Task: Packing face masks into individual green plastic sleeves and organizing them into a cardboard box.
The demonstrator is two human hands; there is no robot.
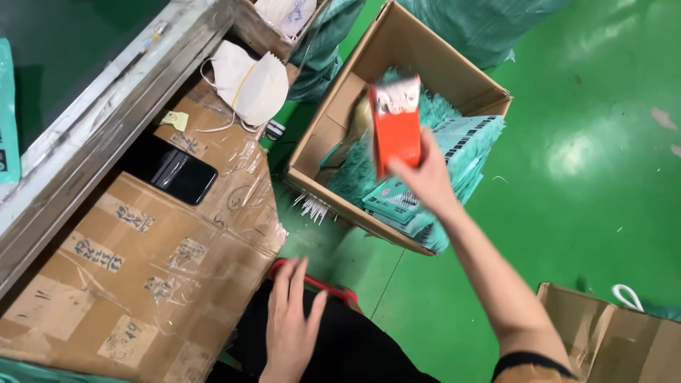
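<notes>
My right hand point(428, 179) is stretched out over an open cardboard box point(328, 113) and grips a small orange carton point(395, 126) by its lower edge; the carton is blurred. Inside the box lie several teal packets point(464, 138) in loose stacks. My left hand point(291, 323) rests with fingers spread on my dark-clothed lap, holding nothing, just beside a red strap-like object point(328, 286).
A taped cardboard box point(142, 262) stands at the left with a black phone point(170, 169) and white face masks point(248, 84) on it. A metal-edged table point(92, 120) runs along the upper left. Another cardboard box point(610, 337) sits at the lower right on the green floor point(589, 163).
</notes>
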